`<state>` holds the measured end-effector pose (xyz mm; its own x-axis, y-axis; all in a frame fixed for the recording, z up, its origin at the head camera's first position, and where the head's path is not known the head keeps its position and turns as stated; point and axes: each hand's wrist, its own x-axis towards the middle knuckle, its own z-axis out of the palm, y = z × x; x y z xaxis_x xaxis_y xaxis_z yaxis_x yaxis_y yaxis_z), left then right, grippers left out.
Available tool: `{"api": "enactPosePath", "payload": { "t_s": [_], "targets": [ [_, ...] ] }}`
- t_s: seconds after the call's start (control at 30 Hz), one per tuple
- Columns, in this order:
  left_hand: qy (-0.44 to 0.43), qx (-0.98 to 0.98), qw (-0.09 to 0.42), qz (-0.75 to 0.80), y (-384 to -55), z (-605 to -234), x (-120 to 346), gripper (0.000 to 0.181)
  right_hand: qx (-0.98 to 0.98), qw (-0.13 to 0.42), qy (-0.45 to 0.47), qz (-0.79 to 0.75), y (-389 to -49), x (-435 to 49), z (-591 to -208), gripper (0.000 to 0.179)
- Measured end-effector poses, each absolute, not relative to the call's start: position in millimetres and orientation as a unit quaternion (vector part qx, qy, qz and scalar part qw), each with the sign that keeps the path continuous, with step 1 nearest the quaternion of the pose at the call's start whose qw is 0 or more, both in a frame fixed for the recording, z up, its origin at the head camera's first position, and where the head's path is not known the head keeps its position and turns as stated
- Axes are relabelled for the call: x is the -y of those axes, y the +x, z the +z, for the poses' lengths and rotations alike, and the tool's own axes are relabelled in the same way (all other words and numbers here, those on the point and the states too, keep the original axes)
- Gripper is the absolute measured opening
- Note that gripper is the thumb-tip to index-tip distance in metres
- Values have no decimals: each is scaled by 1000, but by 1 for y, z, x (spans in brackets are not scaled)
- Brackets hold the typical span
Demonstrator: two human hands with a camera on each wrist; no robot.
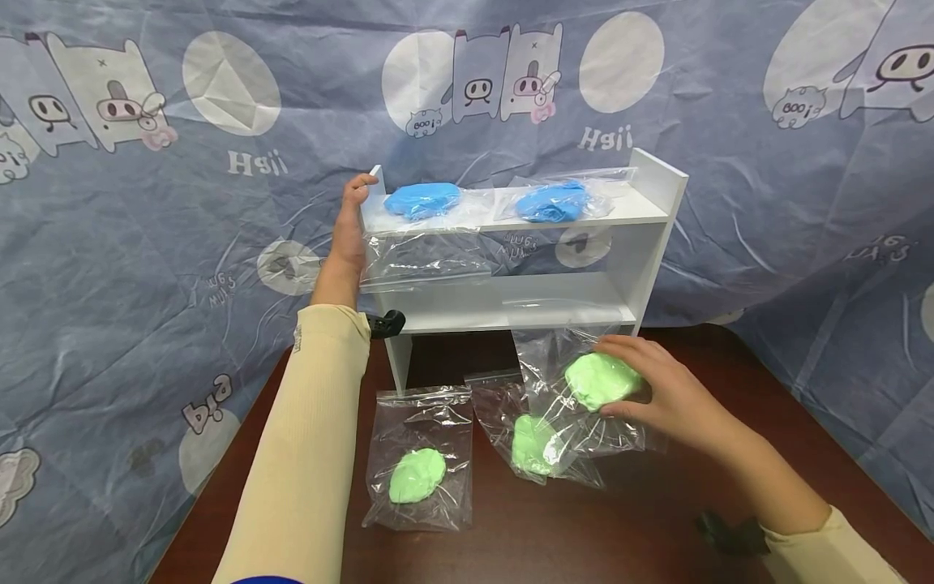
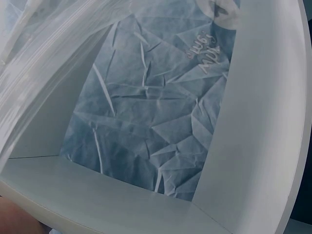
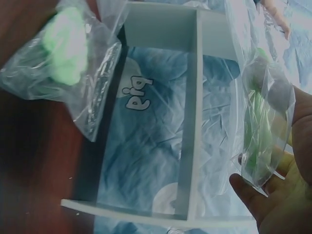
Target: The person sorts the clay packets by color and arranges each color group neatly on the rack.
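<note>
My left hand (image 1: 353,223) grips the left side panel of a small white shelf (image 1: 511,307), its fingers over the panel's top end. In the left wrist view, only a bit of skin shows at the lower left corner. My right hand (image 1: 660,389) holds a clear zip bag with a flat lime-green lump (image 1: 601,381), raised in front of the shelf's lower right. In the right wrist view, the bagged green lump (image 3: 258,129) lies between thumb and fingers. Below it on the table is another bagged green lump (image 1: 531,444), partly overlapped by the held bag.
A third bagged green lump (image 1: 416,476) lies on the dark red-brown table (image 1: 620,527), front left. On the top shelf board sit two bagged blue lumps, one left (image 1: 423,199) and one right (image 1: 552,203); the left bag's plastic hangs over the edge. A patterned curtain (image 1: 314,105) surrounds the table.
</note>
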<state>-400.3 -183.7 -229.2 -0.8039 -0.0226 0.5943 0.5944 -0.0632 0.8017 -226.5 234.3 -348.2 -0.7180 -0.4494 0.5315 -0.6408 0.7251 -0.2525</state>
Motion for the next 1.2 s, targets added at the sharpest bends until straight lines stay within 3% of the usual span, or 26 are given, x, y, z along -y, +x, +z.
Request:
{"api": "enactPosePath", "payload": {
  "t_s": [0.7,1.2],
  "targets": [
    [-216,644,220,-700,-404,-229,185,37,907,132,314,248,-289,-190,-322,81],
    [-228,641,227,-697,-404,-229,183,35,912,105,309,247,-331,-132,-323,81]
  ]
}}
